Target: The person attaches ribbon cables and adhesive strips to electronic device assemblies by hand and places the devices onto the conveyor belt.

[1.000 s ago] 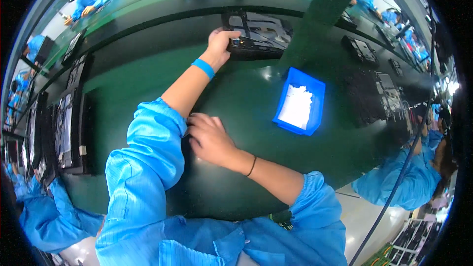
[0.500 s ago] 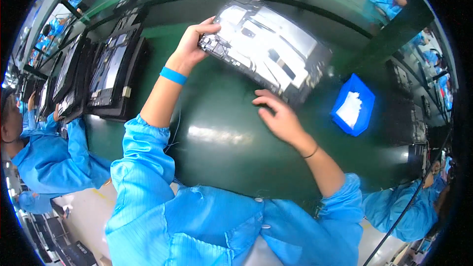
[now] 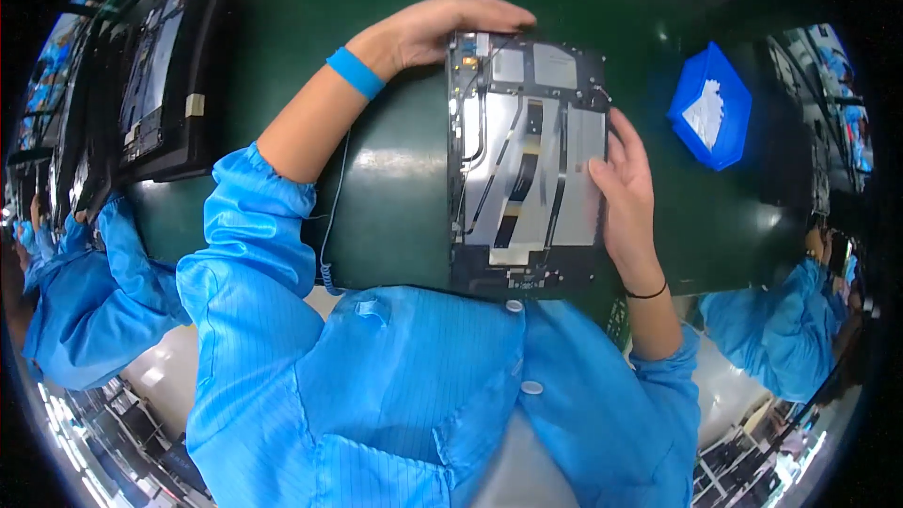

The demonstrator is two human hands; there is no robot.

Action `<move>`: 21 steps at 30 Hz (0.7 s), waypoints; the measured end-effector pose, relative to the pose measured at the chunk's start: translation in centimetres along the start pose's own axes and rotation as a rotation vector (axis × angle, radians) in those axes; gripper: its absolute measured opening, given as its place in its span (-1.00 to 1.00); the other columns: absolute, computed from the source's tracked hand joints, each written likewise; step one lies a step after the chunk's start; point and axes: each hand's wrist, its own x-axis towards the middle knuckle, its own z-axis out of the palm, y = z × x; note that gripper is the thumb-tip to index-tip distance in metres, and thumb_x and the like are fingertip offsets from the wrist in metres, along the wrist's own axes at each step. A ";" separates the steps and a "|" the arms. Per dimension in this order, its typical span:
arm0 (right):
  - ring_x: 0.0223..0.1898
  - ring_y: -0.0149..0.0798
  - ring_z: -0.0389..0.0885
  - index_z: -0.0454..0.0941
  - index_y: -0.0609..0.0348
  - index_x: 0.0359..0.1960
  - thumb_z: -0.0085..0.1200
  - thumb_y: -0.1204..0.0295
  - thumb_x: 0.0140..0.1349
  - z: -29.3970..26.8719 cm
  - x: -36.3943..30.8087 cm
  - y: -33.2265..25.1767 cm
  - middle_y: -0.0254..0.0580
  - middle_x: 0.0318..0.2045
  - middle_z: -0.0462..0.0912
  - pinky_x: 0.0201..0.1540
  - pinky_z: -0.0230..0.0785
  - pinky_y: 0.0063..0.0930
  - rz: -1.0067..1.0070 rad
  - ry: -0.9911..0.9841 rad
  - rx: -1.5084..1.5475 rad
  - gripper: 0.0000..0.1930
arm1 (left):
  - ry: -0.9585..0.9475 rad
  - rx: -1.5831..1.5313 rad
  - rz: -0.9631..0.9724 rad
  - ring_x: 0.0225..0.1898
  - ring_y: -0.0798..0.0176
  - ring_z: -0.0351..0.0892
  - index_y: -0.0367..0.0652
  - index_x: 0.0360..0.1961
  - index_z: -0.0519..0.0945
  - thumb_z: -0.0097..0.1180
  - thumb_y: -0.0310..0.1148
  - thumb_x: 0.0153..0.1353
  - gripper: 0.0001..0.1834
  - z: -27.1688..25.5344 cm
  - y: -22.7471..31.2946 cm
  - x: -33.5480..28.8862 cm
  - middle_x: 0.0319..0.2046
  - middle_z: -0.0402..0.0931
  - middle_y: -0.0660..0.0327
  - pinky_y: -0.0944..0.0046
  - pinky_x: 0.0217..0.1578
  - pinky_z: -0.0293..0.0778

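Observation:
An opened tablet [image 3: 536, 165] is in front of me, with silvery battery panels, dark ribbon cables and a black frame in view. Its long sides run toward me, and its near end is close to my jacket. My right hand [image 3: 628, 188] grips the right edge, thumb on top and fingers around the side. Along the far left corner lies my left hand [image 3: 461, 23], its fingers stretched across the far edge and its thumb hidden; it seems to hold that end. Whether the tablet rests on the green table [image 3: 395, 193] or is held slightly above it, I cannot tell.
A blue bin [image 3: 679, 113] with white pieces in it stands to the right. Stacked dark device parts [image 3: 155, 85] are at the left. A coiled cord [image 3: 327, 273] hangs near my left sleeve. Co-workers in blue sit at left [image 3: 94, 296] and right [image 3: 771, 320].
The tablet has come nearer and turned so its long sides point toward me. My right hand, apart from it before, now grips its right edge. The left hand has shifted to its far edge.

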 end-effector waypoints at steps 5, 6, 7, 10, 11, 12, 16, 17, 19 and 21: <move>0.37 -0.13 0.19 -0.05 0.38 0.41 -0.12 0.64 0.24 0.2 -0.7 0.9 0.14 0.37 0.16 0.40 -0.01 -0.32 -0.051 0.069 -0.085 -0.32 | 0.569 -0.078 0.462 0.04 0.13 0.54 -0.34 0.07 0.47 0.09 -0.41 0.25 -0.62 1.1 -3.1 -0.9 -0.03 0.55 -0.03 0.19 0.14 0.42; 0.40 -0.13 0.14 -0.07 0.38 0.41 -0.14 0.65 0.23 0.0 -1.0 1.0 0.15 0.40 0.11 0.41 -0.06 -0.32 -0.084 0.084 -0.098 -0.31 | 0.688 -0.001 0.524 0.12 0.13 0.47 -0.32 0.13 0.42 0.06 -0.43 0.27 -0.59 2.2 -3.8 -1.7 0.04 0.50 0.00 0.19 0.20 0.37; 0.42 -0.13 0.08 -0.08 0.38 0.42 -0.15 0.66 0.22 -0.1 -1.1 1.2 0.16 0.42 0.06 0.43 -0.12 -0.32 -0.115 0.090 -0.109 -0.31 | 0.813 0.083 0.588 0.19 0.14 0.41 -0.29 0.20 0.38 0.03 -0.45 0.30 -0.56 3.7 -4.5 -3.2 0.10 0.45 0.02 0.19 0.26 0.32; 0.46 -0.12 0.00 -0.11 0.37 0.43 -0.17 0.67 0.21 0.1 -1.9 -0.3 0.15 0.45 -0.01 0.45 -0.21 -0.33 -0.058 0.066 -0.063 -0.28 | 0.804 0.062 0.663 0.24 0.20 0.27 -0.28 0.22 0.26 0.04 -0.52 0.24 -0.49 7.7 -8.2 -7.8 0.18 0.31 0.08 0.21 0.30 0.15; 0.46 -0.12 0.00 -0.11 0.37 0.43 -0.17 0.67 0.21 0.1 -2.2 0.0 0.15 0.45 -0.01 0.45 -0.21 -0.33 -0.059 0.068 -0.060 -0.28 | 0.740 0.067 0.670 0.28 0.19 0.22 -0.27 0.27 0.19 0.05 -0.48 0.25 -0.43 9.4 -9.7 -9.5 0.24 0.23 0.09 0.19 0.33 0.09; 0.46 -0.13 -0.01 -0.11 0.36 0.43 -0.16 0.66 0.21 -0.4 -2.4 0.4 0.13 0.46 -0.01 0.45 -0.21 -0.33 -0.094 0.068 -0.049 -0.28 | 0.697 0.049 0.635 0.30 0.16 0.18 -0.28 0.29 0.15 0.05 -0.44 0.25 -0.39 11.3 -10.1 -10.7 0.28 0.18 0.06 0.14 0.36 0.03; 0.45 -0.14 0.02 -0.06 0.34 0.42 -0.11 0.65 0.18 0.0 -2.3 0.3 0.10 0.44 0.04 0.44 -0.16 -0.30 -0.097 0.070 0.028 -0.27 | 0.674 0.034 0.639 0.37 0.00 0.03 -0.22 0.24 0.26 0.08 -0.36 0.23 -0.44 14.2 -10.5 -11.0 0.29 0.13 -0.05 0.00 0.37 -0.09; 0.45 -0.14 0.03 -0.01 0.35 0.41 -0.09 0.65 0.17 0.0 -2.3 0.3 0.10 0.44 0.05 0.44 -0.13 -0.28 -0.098 0.072 0.014 -0.29 | 0.674 0.034 0.636 0.37 0.00 0.03 -0.22 0.24 0.26 0.08 -0.36 0.23 -0.44 13.4 -9.9 -11.2 0.29 0.13 -0.05 0.00 0.37 -0.09; 0.44 -0.12 0.05 0.11 0.35 0.35 -0.08 0.65 0.16 -0.4 -2.5 0.7 0.09 0.43 0.08 0.43 -0.11 -0.26 -0.139 0.069 -0.105 -0.35 | 0.596 1.078 0.482 0.33 -0.10 0.06 -0.12 0.08 0.47 0.15 -0.31 0.17 -0.58 11.5 -7.3 -11.9 0.26 0.17 -0.03 -0.09 0.33 -0.13; 0.44 -0.09 0.06 0.24 0.35 0.29 -0.06 0.66 0.15 -0.7 -2.7 0.8 0.09 0.42 0.10 0.42 -0.10 -0.24 -0.180 0.056 -0.227 -0.41 | 0.594 1.074 0.458 0.28 -0.17 0.09 -0.05 -0.13 0.60 0.23 -0.22 0.10 -0.69 11.6 -6.2 -11.5 0.20 0.24 0.00 -0.13 0.28 -0.12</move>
